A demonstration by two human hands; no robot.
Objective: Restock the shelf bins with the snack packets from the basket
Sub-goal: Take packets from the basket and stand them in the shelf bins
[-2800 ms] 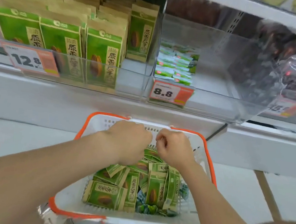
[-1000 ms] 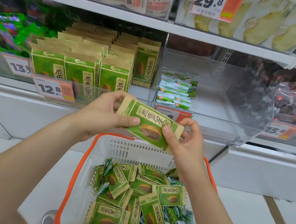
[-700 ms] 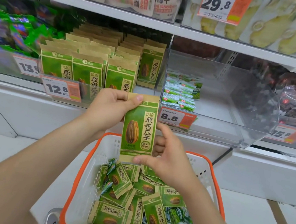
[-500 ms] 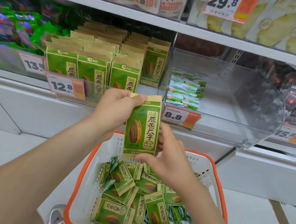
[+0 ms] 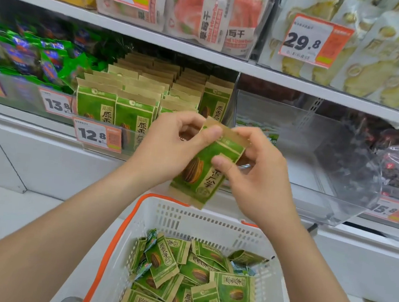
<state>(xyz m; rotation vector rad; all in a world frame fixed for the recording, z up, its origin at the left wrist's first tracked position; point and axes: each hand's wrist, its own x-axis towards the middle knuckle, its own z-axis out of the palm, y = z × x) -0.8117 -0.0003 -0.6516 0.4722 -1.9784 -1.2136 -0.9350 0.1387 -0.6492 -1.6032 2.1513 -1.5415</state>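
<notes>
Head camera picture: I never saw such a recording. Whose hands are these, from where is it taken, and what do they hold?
There is no machine here. A person wears a camera on the head, so you look down at their own arms. The left hand and the right hand both pinch one green snack packet in front of the shelf. Below stands a white basket with an orange rim, holding loose packets. On the shelf, the bin behind the 12.8 price tag holds upright rows of similar packets. The clear bin to its right looks almost empty.
</notes>
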